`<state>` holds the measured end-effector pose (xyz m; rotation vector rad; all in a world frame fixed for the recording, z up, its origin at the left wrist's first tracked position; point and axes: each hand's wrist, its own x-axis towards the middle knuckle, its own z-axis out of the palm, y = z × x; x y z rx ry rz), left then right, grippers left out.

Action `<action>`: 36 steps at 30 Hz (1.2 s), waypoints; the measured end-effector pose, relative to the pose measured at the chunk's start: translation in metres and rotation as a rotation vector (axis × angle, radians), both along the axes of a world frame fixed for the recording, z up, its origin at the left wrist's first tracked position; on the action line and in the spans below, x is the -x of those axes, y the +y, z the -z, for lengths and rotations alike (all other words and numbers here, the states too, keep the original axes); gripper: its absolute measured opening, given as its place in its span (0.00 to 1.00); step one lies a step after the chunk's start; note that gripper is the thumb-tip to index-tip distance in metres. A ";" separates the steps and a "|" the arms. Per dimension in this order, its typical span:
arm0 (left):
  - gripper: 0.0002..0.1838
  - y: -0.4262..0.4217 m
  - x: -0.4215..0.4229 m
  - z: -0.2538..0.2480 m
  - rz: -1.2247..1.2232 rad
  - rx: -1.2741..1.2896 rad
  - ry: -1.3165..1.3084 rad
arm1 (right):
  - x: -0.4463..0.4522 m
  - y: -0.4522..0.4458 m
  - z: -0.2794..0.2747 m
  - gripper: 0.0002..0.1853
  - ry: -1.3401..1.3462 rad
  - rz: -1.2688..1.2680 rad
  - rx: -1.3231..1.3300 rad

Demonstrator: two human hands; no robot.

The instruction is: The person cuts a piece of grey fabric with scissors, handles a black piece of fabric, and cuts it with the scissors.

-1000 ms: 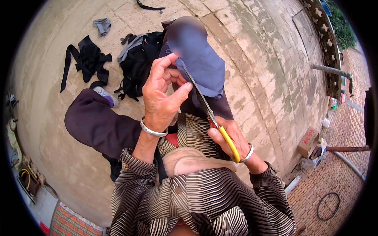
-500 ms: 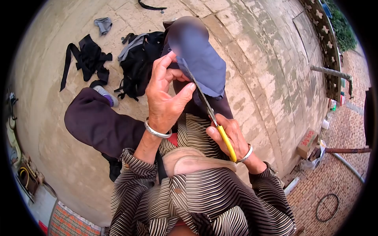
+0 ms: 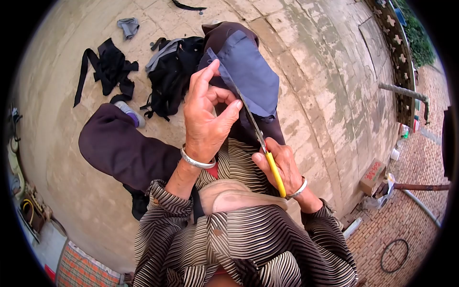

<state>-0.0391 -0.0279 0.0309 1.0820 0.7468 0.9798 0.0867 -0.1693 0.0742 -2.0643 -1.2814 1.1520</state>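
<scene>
A blue-grey piece of cloth (image 3: 253, 71) lies over my raised knee, its lower corner hanging free. My left hand (image 3: 208, 115) pinches the cloth's left edge, where a narrow strip runs along the side. My right hand (image 3: 282, 165) is closed around scissors (image 3: 276, 174) with yellow handles. Their dark blades point up and left along that edge, the tips close to my left fingers. The blades look nearly together, and the fingers behind the handle are partly hidden.
Black cloth scraps (image 3: 112, 67) and a grey scrap (image 3: 128, 27) lie on the paved ground. A heap of black fabric (image 3: 174, 71) is beside my leg. On the right are a cardboard box (image 3: 373, 176), a pipe (image 3: 404, 88) and a low patterned wall (image 3: 399, 52).
The view has shifted slightly. My left hand and the scissors stay at the cloth's left edge with little visible movement, both hands keeping their hold.
</scene>
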 end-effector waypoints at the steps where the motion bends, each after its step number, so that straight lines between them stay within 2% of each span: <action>1: 0.38 0.000 -0.001 0.001 0.000 0.001 0.000 | 0.000 0.000 0.000 0.27 0.000 0.000 0.001; 13: 0.35 0.000 -0.003 0.010 -0.016 0.029 -0.082 | -0.001 0.000 -0.002 0.28 0.008 -0.023 0.007; 18: 0.30 0.001 -0.003 0.010 -0.076 -0.009 -0.078 | 0.001 -0.001 -0.001 0.28 0.023 -0.013 0.009; 25: 0.30 0.000 -0.006 0.012 -0.122 -0.121 -0.015 | 0.003 0.001 -0.003 0.28 0.018 -0.001 0.009; 36: 0.34 -0.003 -0.007 0.006 -0.073 0.063 -0.150 | 0.002 0.002 0.000 0.27 0.040 0.005 0.000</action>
